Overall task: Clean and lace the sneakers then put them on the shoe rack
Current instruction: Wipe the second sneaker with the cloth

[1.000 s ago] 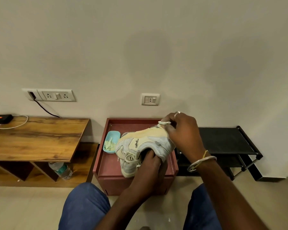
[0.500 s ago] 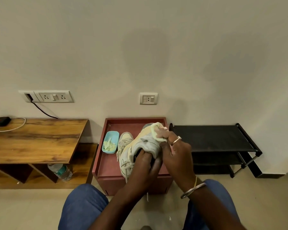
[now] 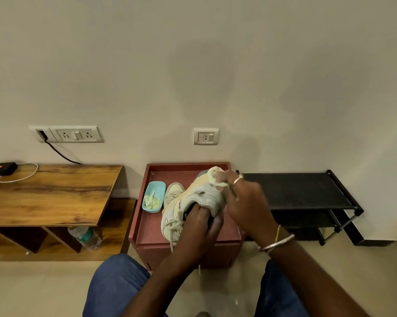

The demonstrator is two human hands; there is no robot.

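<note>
Sneaker (image 3: pixel 193 197) is held tilted just above the red stand (image 3: pixel 150 229), w/ loose laces (image 3: pixel 174 226) dangling toward the stand's front edge. Left hand (image 3: pixel 199 223) has its fingers curled down into the shoe's opening, gripping the collar. Right hand (image 3: pixel 245 202) pinches a pale cloth (image 3: pixel 216 180) in bunched fingertips against the shoe's upper end. Second sneaker (image 3: pixel 173 191) lies on the stand behind it, blue dish (image 3: pixel 154 200) sits at the stand's left side, and the shoe rack (image 3: pixel 296 191) is just right of the stand. Looks like the wiping step; lacing & racking not yet done. To do it well: keep the inside grip firm so the shoe can't twist, use short firm strokes, turn the cloth to a fresh patch, and keep the laces out of the wiped area.
</note>
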